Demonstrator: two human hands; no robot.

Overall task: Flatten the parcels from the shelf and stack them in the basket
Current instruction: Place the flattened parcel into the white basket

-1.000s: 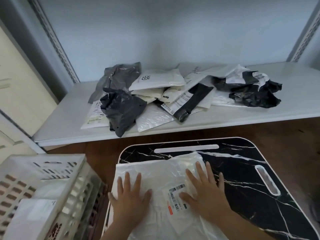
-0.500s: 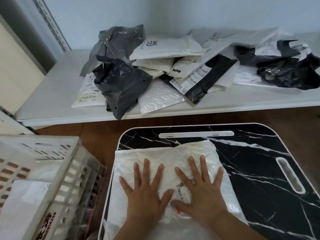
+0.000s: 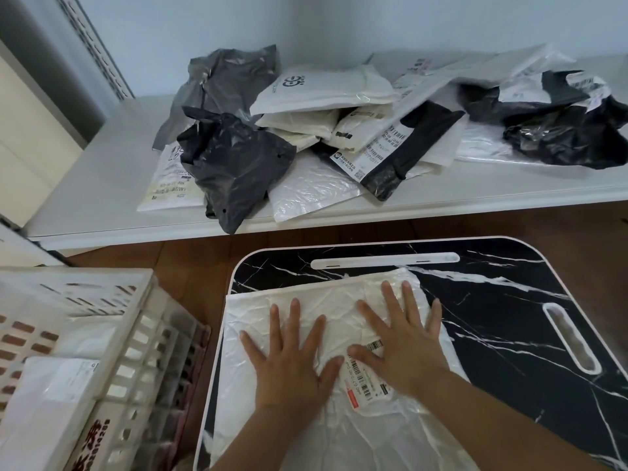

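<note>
The job looks to be in its early or middle part. One white parcel (image 3: pixel 326 334) lies on the black marbled surface (image 3: pixel 509 334), and both hands press it flat: the left hand (image 3: pixel 289 362) and the right hand (image 3: pixel 404 348) lie palm down on it with straight, spread fingers, holding nothing. The plastic under them is wrinkled, so I judge the flattening not quite finished, and this parcel is not yet in the basket.

The basket (image 3: pixel 112 334) stands to the left of the surface. At least two pale parcels (image 3: pixel 57 385) show inside it; the exact number cannot be told.

Most of the work is left. The pile of parcels (image 3: pixel 339 130) on the shelf (image 3: pixel 102 185) overlaps heavily, so the count is rough: about four dark bags and some seven or eight white or cream ones, roughly a dozen in all.
</note>
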